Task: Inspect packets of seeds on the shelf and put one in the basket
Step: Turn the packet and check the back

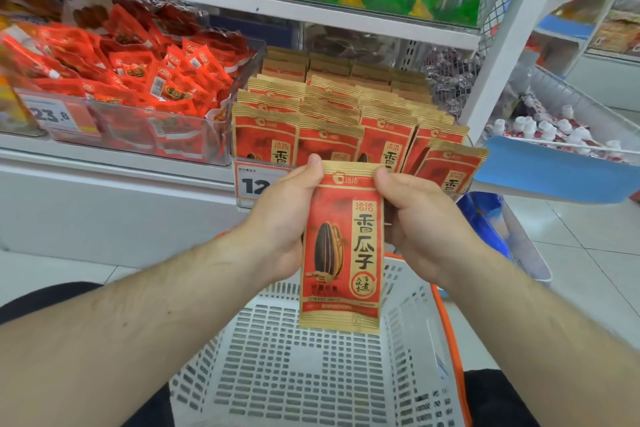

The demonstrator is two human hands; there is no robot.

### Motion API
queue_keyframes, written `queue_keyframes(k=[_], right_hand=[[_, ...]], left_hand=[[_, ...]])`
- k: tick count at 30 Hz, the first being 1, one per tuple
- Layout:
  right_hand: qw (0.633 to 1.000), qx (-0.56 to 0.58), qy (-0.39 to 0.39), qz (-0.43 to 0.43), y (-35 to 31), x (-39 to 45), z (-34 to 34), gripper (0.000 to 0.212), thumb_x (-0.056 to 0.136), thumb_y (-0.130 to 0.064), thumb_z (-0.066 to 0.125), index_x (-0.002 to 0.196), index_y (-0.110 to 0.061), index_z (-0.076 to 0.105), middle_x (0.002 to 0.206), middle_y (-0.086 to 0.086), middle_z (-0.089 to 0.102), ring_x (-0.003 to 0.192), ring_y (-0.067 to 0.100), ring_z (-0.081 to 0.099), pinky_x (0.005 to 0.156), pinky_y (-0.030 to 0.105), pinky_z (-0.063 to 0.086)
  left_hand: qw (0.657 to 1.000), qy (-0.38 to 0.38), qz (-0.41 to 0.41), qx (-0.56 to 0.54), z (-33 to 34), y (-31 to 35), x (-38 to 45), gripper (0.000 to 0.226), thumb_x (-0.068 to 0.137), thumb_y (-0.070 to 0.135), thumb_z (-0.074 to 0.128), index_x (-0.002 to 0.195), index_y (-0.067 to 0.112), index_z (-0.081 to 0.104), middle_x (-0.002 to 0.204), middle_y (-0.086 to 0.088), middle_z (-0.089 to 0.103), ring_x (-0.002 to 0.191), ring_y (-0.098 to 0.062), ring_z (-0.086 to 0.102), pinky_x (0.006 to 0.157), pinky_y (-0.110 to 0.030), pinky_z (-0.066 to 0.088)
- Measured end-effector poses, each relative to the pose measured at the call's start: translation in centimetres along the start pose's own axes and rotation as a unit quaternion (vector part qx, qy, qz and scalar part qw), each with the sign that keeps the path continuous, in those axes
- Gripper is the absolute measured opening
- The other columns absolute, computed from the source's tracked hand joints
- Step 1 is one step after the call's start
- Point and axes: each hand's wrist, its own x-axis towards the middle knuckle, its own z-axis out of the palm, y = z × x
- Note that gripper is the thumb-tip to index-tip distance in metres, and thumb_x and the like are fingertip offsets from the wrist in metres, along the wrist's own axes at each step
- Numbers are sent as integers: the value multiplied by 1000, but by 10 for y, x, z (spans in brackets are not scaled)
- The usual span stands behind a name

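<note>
Two hands held one seed packet (343, 246) upright, the left hand (287, 215) and right hand (419, 215) each with fingers clamped on its upper edges. Directly below the fingers sat the white basket (408, 340); beyond them, the shelf's remaining packets (332, 114). Inspection looked underway; next, lowering and releasing it.

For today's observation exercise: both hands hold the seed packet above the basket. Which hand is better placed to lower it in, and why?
Either could, marginally the left hand: it wraps the seed packet along its side, while the right hand pinches only the top corner. The white basket lies open directly below.
</note>
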Motion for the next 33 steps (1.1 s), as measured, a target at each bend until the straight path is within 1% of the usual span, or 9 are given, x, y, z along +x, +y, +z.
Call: queue_keyframes(k=[3,6,9,16,19,22,28,31,33], right_hand=[[999,-36,-14,-3,1,-1,-2,37,103,-34,45,100,-8,71,97,13,76,98,33,71,92,52,54],[990,-124,-63,-2,-1,-5,-7,43,102,-39,47,91,-6,72,86,9,76,79,22,71,77,42,55],[976,-188,-110,11,3,-9,-9,48,101,-40,46,98,1,71,88,12,76,77,27,68,72,40,54],[976,-189,-107,15,6,-13,-8,43,103,-30,47,90,2,72,81,12,76,70,26,65,56,30,51],[971,-200,-125,36,5,-15,-9,40,102,-31,48,95,0,72,85,12,77,72,26,67,57,30,53],[961,-214,-164,63,2,-18,-10,36,100,-31,52,102,-1,72,91,13,77,78,30,68,59,28,56],[957,-214,-183,71,2,-20,-11,33,99,-27,53,106,0,70,92,13,77,88,35,72,60,23,58],[949,-207,-220,84,-2,-23,-15,27,94,-21,61,114,-5,67,97,15,76,84,29,71,61,23,58],[946,-207,-236,83,-3,-24,-16,28,91,-14,64,118,-5,65,99,18,75,87,32,70,60,22,57]], left_hand=[[1000,5,-2,0,0,0,0,47,105,45,35,126,12,63,108,-15,74,99,-31,73,84,-46,59],[1000,24,8,-13,-2,1,1,46,106,43,34,124,13,63,107,-15,75,98,-30,73,82,-45,60],[999,46,20,-19,-4,5,1,44,106,44,35,122,16,64,104,-13,76,93,-28,74,77,-44,62],[998,63,-4,-17,-5,5,1,44,105,47,35,119,17,65,102,-12,76,89,-28,75,69,-43,62],[997,72,-11,-11,-5,5,-1,44,105,47,36,117,17,65,94,-11,77,79,-26,75,60,-40,61],[996,89,-16,-21,-5,7,-2,44,104,47,37,116,16,65,92,-13,77,75,-27,75,57,-42,61],[993,107,-31,-35,-4,7,-2,46,104,48,38,120,13,64,85,-12,76,68,-25,74,52,-41,59],[990,125,-41,-46,-5,8,-2,45,104,48,39,107,11,65,75,-10,75,60,-23,73,47,-40,58],[989,133,-44,-48,-5,9,-1,43,104,48,40,104,13,64,71,-8,75,57,-22,72,45,-39,57]])
